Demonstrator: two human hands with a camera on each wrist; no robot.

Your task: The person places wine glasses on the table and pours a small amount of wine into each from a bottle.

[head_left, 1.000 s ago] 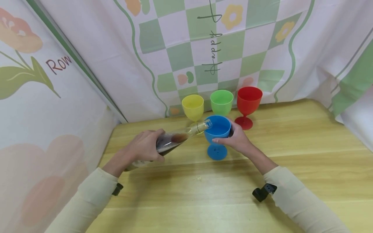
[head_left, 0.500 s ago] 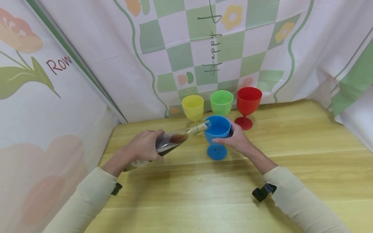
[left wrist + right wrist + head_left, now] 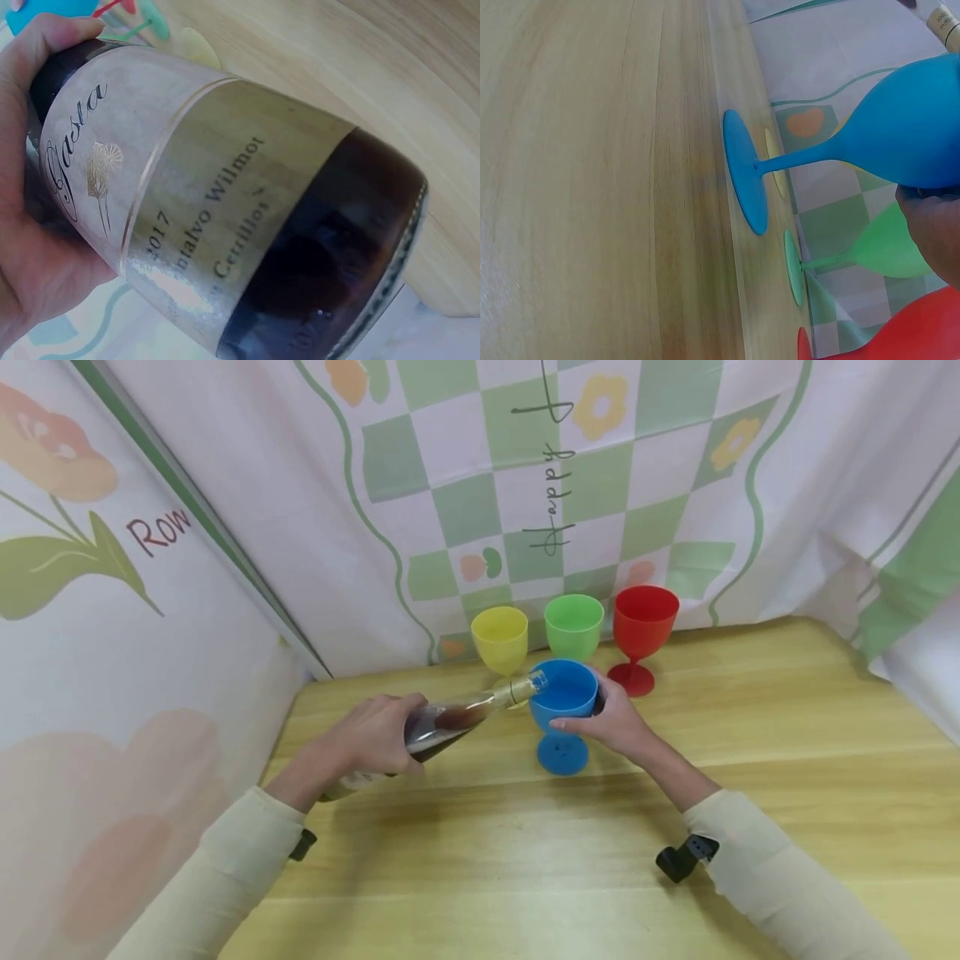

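My left hand (image 3: pixel 378 732) grips a clear glass wine bottle (image 3: pixel 453 717) round its body, tilted with the neck toward the right. The bottle's mouth sits at the left rim of a blue goblet (image 3: pixel 561 700). Dark liquid lies inside the bottle, and its label (image 3: pixel 180 180) faces the left wrist camera. My right hand (image 3: pixel 611 718) holds the goblet's bowl from the right, thumb across the front and other fingers mostly hidden behind. The goblet stands upright, its foot (image 3: pixel 744 172) close over the table in the right wrist view.
Behind the blue goblet stand a yellow goblet (image 3: pixel 500 639), a green goblet (image 3: pixel 573 627) and a red goblet (image 3: pixel 645 618), in a row along the back of the wooden table (image 3: pixel 480 877). A patterned curtain (image 3: pixel 525 485) hangs right behind them, and a printed panel (image 3: pixel 150 668) borders the left.
The whole head view has shifted very slightly. Hands, bottle and blue goblet keep the same pose toward each other.
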